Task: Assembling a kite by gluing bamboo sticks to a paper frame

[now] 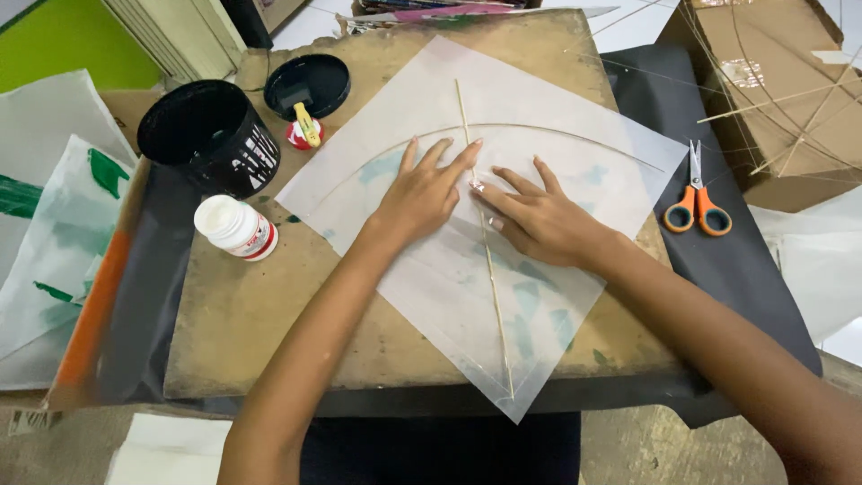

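A diamond-shaped sheet of translucent white paper (548, 117) lies flat on a stained wooden board (251, 314). A thin straight stick (496, 296) runs down its middle and a thin bowed stick (575, 135) arcs across it. My left hand (422, 193) lies flat on the paper just left of the straight stick, fingers spread, index fingertip touching the stick. My right hand (539, 220) presses flat just right of the stick, its fingertips meeting the left hand near a small piece of tape. Neither hand holds anything.
A black tub (208, 135), its black lid (307, 83), a small red and yellow object (305, 130) and a white glue bottle (238, 228) sit at the board's left. Orange-handled scissors (697, 208) lie on black sheet at right. Cardboard with thin sticks (772, 90) lies beyond.
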